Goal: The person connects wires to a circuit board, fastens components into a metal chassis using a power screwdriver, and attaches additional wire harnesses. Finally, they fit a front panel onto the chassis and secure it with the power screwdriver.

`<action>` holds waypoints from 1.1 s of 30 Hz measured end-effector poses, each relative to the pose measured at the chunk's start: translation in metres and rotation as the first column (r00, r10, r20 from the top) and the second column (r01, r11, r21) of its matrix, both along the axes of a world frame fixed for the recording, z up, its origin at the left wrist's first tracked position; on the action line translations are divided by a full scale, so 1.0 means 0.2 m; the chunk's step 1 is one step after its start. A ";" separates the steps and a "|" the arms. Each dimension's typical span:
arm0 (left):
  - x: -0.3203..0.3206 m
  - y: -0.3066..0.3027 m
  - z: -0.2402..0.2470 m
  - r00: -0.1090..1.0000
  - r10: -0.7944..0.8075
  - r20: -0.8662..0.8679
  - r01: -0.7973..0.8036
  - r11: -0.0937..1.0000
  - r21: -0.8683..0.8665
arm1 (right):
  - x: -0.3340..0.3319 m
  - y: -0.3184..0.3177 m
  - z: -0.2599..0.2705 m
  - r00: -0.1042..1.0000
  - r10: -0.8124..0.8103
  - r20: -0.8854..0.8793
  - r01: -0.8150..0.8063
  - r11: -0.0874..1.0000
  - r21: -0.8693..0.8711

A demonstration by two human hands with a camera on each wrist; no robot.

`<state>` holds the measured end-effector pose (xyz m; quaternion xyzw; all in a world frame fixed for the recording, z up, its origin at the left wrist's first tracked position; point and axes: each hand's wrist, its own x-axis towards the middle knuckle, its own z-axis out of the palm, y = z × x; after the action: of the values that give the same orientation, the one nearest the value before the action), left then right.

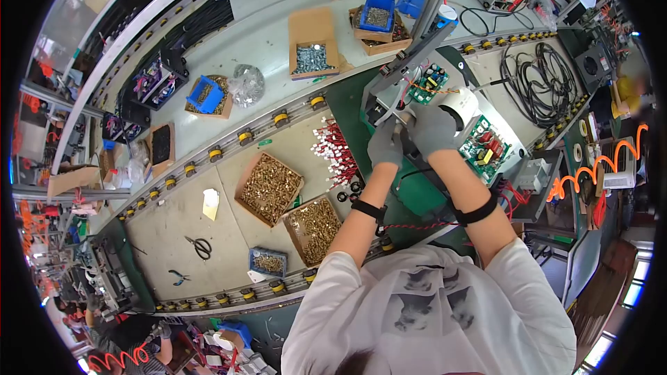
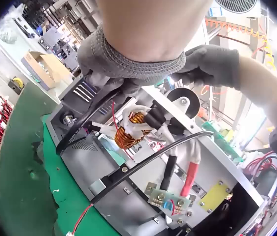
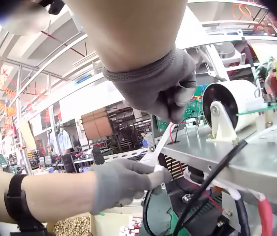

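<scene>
Both hands wear grey gloves and are close together at an opened metal unit [image 1: 507,132]. My left hand [image 1: 385,146] has its fingers curled round a black cable [image 2: 85,119] at the unit's end; its thumb side shows in the right wrist view [image 3: 123,182]. My right hand [image 1: 434,132] is bent over the panel beside the white cylinder [image 3: 239,101], fingers curled; what lies between them is hidden. Thin red and black wires [image 3: 174,137] hang just below it. Inside the unit are a copper-wound coil [image 2: 128,137] and thick red-ended leads [image 2: 191,178].
Loose red-and-white connectors [image 1: 335,153] lie left of the unit. Farther left are boxes of brass parts [image 1: 269,189], a blue tray [image 1: 267,262], scissors [image 1: 200,246] and pliers [image 1: 178,278]. Coiled black cable [image 1: 538,76] lies beyond the unit, and roller rails [image 1: 245,137] edge the line.
</scene>
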<state>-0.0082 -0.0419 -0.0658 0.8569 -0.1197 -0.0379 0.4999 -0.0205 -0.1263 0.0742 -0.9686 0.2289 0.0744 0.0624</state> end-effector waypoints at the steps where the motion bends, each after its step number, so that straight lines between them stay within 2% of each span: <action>1: 0.04 -0.02 -0.03 1.000 -0.004 -0.002 0.004 1.000 0.001 | 0.04 0.01 -0.02 0.997 -0.046 -0.054 0.045 0.999 -0.011; 2: 0.07 -0.03 -0.06 1.000 0.005 0.003 -0.005 0.998 -0.058 | 0.06 0.01 -0.04 0.995 -0.101 0.022 0.100 0.995 0.025; 3: 0.08 -0.03 -0.09 1.000 0.016 0.006 -0.015 0.993 -0.115 | 0.07 0.00 -0.09 0.995 -0.104 0.013 0.103 0.994 0.031; 5: 0.11 -0.03 -0.11 1.000 -0.004 0.009 0.005 0.990 -0.141 | 0.09 -0.04 -0.19 0.976 -0.135 0.173 0.116 0.987 0.114; 7: 0.16 -0.03 -0.13 0.993 -0.094 -0.066 0.072 0.956 -0.285 | 0.08 -0.03 -0.23 0.967 -0.153 0.203 0.136 0.986 0.094; 9: 0.17 -0.02 -0.12 0.990 -0.106 -0.090 0.071 0.942 -0.327 | 0.06 -0.03 -0.32 0.841 -0.153 0.519 0.086 0.985 0.150; 10: 0.18 -0.02 -0.09 0.987 -0.115 -0.109 0.067 0.925 -0.373 | 0.05 -0.05 -0.35 0.845 -0.154 0.513 0.086 0.985 0.152; 12: 0.17 -0.02 -0.05 0.983 -0.091 -0.159 0.014 0.903 -0.430 | 0.04 -0.07 -0.39 0.728 -0.218 0.650 0.038 0.960 0.279; 13: 0.16 -0.02 -0.05 0.976 -0.071 -0.206 -0.039 0.874 -0.485 | 0.03 -0.07 -0.41 0.734 -0.225 0.641 0.047 0.958 0.282; 14: 0.16 -0.03 -0.07 0.974 -0.077 -0.215 -0.038 0.875 -0.482 | 0.04 -0.08 -0.41 0.716 -0.287 0.636 0.018 0.919 0.394; 15: 0.16 -0.05 -0.10 0.967 -0.075 -0.243 -0.075 0.829 -0.555 | 0.03 -0.08 -0.41 0.700 -0.348 0.624 -0.013 0.867 0.498; 16: 0.17 -0.08 -0.13 0.960 -0.074 -0.271 -0.117 0.774 -0.622 | 0.03 -0.08 -0.40 0.704 -0.350 0.618 -0.006 0.867 0.498; 17: 0.19 -0.08 -0.16 0.957 -0.077 -0.280 -0.120 0.773 -0.623 | 0.03 -0.07 -0.40 0.699 -0.383 0.605 -0.007 0.841 0.540; 19: 0.25 -0.03 -0.18 0.939 -0.242 -0.243 0.085 0.851 -0.518 | 0.03 -0.06 -0.37 0.698 -0.413 0.584 -0.003 0.815 0.580; 21: 0.29 -0.01 -0.19 0.940 -0.271 -0.207 0.142 0.864 -0.484 | 0.03 -0.04 -0.34 0.671 -0.386 0.633 -0.015 0.847 0.532; 23: 0.33 0.01 -0.14 0.916 -0.384 -0.115 0.220 0.721 -0.657 | 0.03 -0.04 -0.35 0.666 -0.368 0.649 -0.005 0.868 0.497; 25: 0.35 0.00 -0.17 0.901 -0.419 -0.108 0.271 0.740 -0.615 | 0.03 -0.04 -0.34 0.656 -0.345 0.671 0.001 0.890 0.455; 27: 0.33 -0.03 -0.22 0.734 -0.603 -0.313 0.032 0.490 -0.871 | 0.03 -0.03 -0.31 0.663 -0.431 0.612 0.007 0.821 0.571; 28: 0.28 -0.09 -0.24 0.714 -0.623 -0.318 -0.167 0.289 -0.943 | 0.02 -0.02 -0.31 0.664 -0.432 0.611 0.010 0.822 0.570; 29: 0.25 -0.14 -0.27 0.717 -0.624 -0.313 -0.165 0.284 -0.945 | 0.02 -0.03 -0.31 0.672 -0.406 0.619 0.012 0.842 0.539; 31: 0.20 -0.19 -0.21 0.774 -0.577 -0.262 -0.282 0.056 -0.958 | 0.02 -0.05 -0.33 0.681 -0.370 0.632 0.008 0.867 0.498; 33: 0.27 -0.20 -0.23 0.792 -0.562 -0.240 -0.256 0.053 -0.965 | 0.02 -0.06 -0.37 0.663 -0.320 0.677 0.028 0.914 0.405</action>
<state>0.0455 -0.0809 -0.1115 0.2011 -0.0534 -0.2600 0.9429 -0.0162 -0.1378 0.0003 -0.8612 0.2604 -0.2839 0.3316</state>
